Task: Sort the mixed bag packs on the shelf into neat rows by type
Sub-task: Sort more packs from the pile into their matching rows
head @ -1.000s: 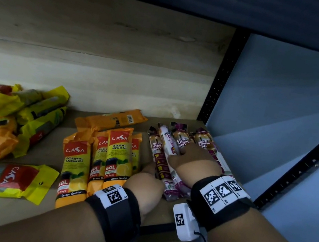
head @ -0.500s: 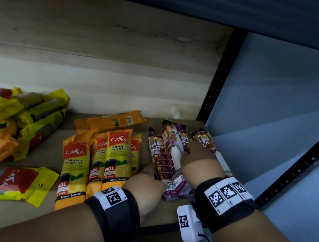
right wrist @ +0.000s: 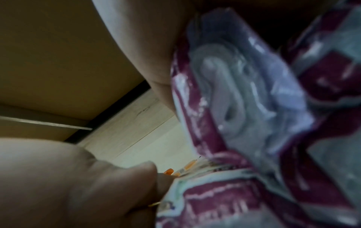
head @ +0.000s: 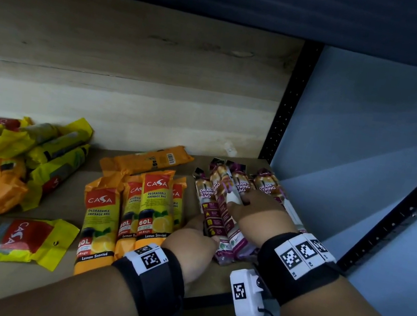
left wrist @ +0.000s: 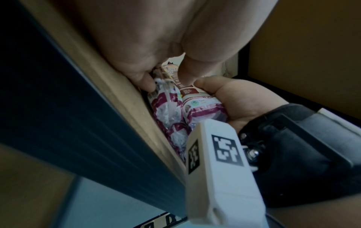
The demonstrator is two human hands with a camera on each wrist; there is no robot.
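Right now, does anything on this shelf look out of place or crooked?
Yes. One orange pack lies sideways behind the upright orange row, barcode up. At far left, the yellow and orange packs are still a jumbled heap.

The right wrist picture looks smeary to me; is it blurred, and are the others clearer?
Right wrist view: yes, the purple draw string packs are smeared. Head view: dim but sharp, labels legible. Left wrist view: the left hand looms soft and close, the packs beyond readable.
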